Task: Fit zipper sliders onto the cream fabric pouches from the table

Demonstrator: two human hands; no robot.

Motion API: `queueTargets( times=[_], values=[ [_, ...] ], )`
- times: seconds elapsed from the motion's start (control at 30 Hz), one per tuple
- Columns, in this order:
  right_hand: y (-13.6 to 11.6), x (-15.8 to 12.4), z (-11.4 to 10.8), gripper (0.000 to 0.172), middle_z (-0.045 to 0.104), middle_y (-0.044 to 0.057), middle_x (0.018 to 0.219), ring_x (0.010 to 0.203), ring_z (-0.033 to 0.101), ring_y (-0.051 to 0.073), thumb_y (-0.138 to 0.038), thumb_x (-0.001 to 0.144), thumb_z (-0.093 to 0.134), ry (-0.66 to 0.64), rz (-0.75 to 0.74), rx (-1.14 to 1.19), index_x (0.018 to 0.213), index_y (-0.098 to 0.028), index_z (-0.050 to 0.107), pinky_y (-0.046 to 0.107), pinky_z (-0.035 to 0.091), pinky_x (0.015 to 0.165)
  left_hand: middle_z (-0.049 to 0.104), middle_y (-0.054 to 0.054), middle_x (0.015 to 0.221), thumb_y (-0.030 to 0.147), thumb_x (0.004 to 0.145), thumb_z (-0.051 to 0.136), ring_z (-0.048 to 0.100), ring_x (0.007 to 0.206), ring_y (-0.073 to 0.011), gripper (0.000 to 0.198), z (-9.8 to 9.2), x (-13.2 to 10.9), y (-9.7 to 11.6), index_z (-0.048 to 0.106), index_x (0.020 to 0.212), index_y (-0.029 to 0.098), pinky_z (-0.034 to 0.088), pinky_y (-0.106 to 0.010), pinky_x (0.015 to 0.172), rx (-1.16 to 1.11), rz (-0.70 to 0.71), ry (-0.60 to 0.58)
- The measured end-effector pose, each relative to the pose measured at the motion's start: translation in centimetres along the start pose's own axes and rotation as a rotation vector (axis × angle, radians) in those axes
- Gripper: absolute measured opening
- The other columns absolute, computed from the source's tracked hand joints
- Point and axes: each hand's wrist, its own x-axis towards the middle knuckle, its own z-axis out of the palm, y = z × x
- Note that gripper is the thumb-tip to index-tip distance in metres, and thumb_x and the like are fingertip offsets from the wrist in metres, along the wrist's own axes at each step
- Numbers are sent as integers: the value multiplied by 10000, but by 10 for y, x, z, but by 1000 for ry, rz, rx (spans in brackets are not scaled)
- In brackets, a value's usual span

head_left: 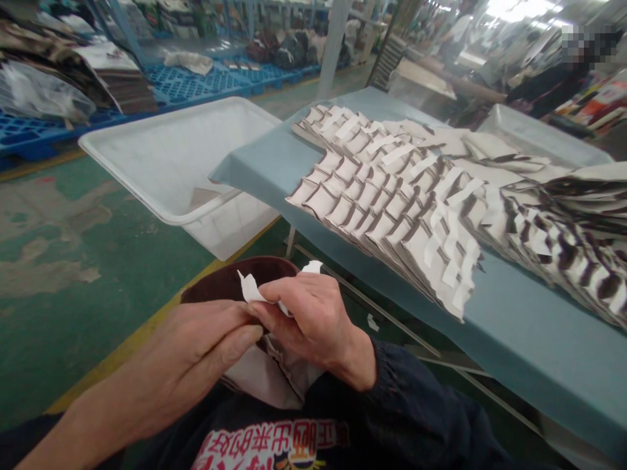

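Note:
Close to my body, a dark brown fabric piece [220, 281] with a pale backing [267, 378] hangs from my hands, folded so both sides show. My left hand [206, 346] pinches its edge between thumb and fingers. Right beside it, the thumb and curled fingers of my right hand [313, 320] are closed on a thin white strip [251, 287], whose ends stick out on both sides of the fist. The fingertips of both hands meet at the fabric's edge, partly hiding it.
A blue-grey covered table [490, 326] bears overlapping stacks of pale-backed brown pieces [382, 189] with white strips. A white plastic tub [171, 156] stands at its left end. Blue pallets [171, 91] with goods lie behind. A person [553, 85] is at the back right.

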Motion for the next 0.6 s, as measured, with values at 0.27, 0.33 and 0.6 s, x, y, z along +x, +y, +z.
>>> queueTargets(
  times=[0.27,0.33,0.6],
  values=[
    [-4,7,-10,399,673,-26,707,634,597,178,-519,1293,640,-93,162,-38,977,-289,722,326,456,676,753,48,701,191,1214,588,673,515,-176,360,4,6,8,683,884,300,461,-338,518,155,252,184],
    [3,13,-24,349,696,-12,732,661,607,190,-451,1260,651,-146,219,2,947,-298,663,335,446,684,694,77,636,238,1242,604,588,438,-142,412,2,3,9,634,836,298,384,-330,459,77,204,146],
    [29,10,-36,538,619,-44,693,606,527,160,-687,1257,596,52,398,349,876,-314,523,311,454,619,778,16,728,467,1309,537,705,619,-213,498,-28,-11,-19,809,913,338,518,-344,610,103,181,78]
  ],
)
